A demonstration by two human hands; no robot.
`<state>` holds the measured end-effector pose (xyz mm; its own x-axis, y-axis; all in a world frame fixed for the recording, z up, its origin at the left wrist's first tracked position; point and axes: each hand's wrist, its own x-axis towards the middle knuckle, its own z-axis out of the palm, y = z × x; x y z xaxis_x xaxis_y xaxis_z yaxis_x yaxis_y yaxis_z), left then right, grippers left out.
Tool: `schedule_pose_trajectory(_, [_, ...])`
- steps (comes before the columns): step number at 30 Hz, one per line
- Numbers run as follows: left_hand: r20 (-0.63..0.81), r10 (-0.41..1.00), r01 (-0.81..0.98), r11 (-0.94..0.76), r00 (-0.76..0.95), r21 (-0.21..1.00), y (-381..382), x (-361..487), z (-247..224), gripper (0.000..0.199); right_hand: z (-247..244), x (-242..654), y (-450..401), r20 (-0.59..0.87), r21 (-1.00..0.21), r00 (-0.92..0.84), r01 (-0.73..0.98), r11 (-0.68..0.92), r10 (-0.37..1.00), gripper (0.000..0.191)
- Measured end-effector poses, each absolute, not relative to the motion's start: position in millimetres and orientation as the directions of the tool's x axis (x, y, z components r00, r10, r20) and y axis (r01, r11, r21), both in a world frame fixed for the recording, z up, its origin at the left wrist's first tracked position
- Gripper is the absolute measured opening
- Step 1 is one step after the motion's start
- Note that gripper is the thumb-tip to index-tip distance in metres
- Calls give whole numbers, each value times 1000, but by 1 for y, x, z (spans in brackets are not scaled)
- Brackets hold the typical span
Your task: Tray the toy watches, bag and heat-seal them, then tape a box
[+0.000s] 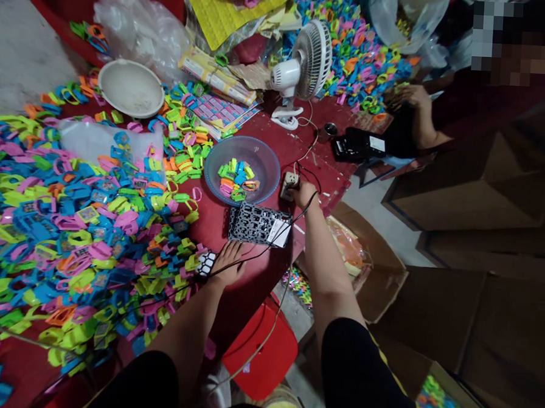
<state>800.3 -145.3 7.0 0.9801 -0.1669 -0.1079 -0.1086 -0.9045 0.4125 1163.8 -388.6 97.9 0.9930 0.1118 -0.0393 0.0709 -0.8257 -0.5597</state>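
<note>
My left hand [229, 264] lies with its fingers spread on the red table, just below a black perforated basket [253, 224] with a white label. A black cable runs across this hand. At the far side of the table my right hand [303, 194] has its fingers closed at a pale power socket block [290, 185]; whether they grip a plug or the block is hidden. Right above the basket, a blue bowl [211, 179] holds several colourful plastic toy watches [240, 177]. A black-and-white patterned object [206, 262] touches the left hand's side.
Piles of colourful watches [102, 231] cover the left. A white clip fan [302, 65], a white bowl [131, 88] and black boxes [358, 145] stand farther back. Another person's hand [413, 97] is at upper right. Below are a red stool [265, 350] and cardboard boxes [431, 316].
</note>
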Motion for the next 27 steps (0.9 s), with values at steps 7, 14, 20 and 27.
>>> schedule_pose_trajectory(7, [-119, -170, -105, -901, 978, 421, -146, 801, 6, 72, 91, 1155, -381, -47, -430, 996, 51, -901, 79, 20])
schedule_pose_trajectory(14, [-107, -132, -70, -890, 986, 451, -150, 801, 6, 75, 88, 1152, -372, -95, -279, 981, 137, -950, 169, 25])
schedule_pose_trajectory(20, [-112, -152, -91, -902, 982, 422, -147, 801, 8, 76, 85, 1157, -370, -78, -353, 984, 125, -927, 162, 22])
schedule_pose_trajectory(27, [-137, -164, -87, -890, 977, 447, -145, 804, 15, 76, 93, 1153, -369, -85, -503, 992, 42, -863, 98, 18])
